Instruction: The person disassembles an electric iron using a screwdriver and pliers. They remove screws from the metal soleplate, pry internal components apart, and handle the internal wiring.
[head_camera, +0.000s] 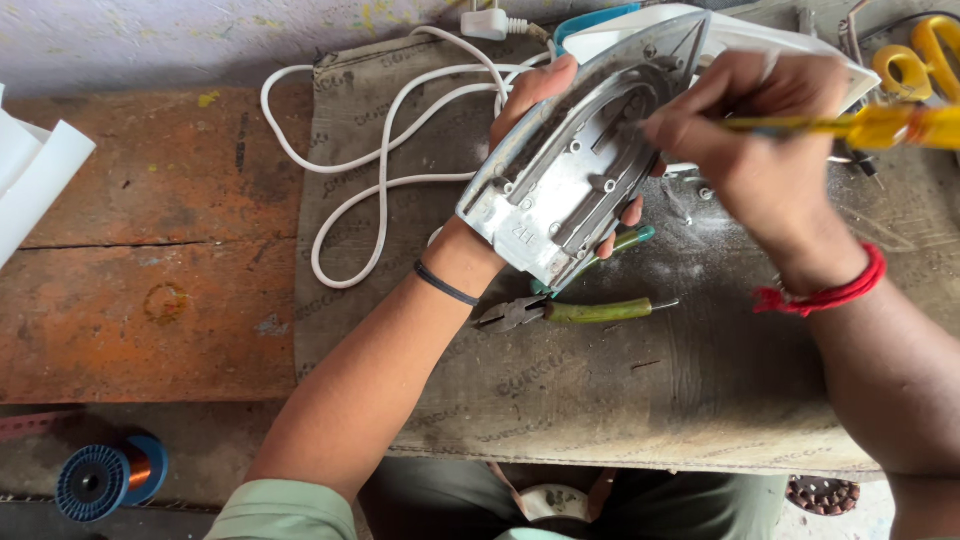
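Clothes iron (575, 165) tipped up off the bench, bare metal underside with its screw holes and channels turned toward the camera, presumably so the inner face lies open to the tool; left hand (520, 130) behind and beneath it, fingers wrapped round the body and clamped on it, fingertips showing past the lower right edge, a dark band at the wrist; right hand (765, 140) laid over the upper right of the metal plate, fingers pinched round a yellow-handled screwdriver (880, 125), handle pointing off to the right, tip hidden under the fingers, so the exact contact point cannot be told; red thread bracelet (825, 290) on that wrist.

White power cord (385, 160) looping loose across the grey cloth mat (620, 390) to the left of the iron, plug (485, 22) resting at the top edge, well clear of any socket in view; green-handled pliers (575, 312) lying on the mat just below the iron, within easy reach; spool of copper wire (105, 480) down at lower left, well apart; worn wooden bench top (150, 250) under the mat.
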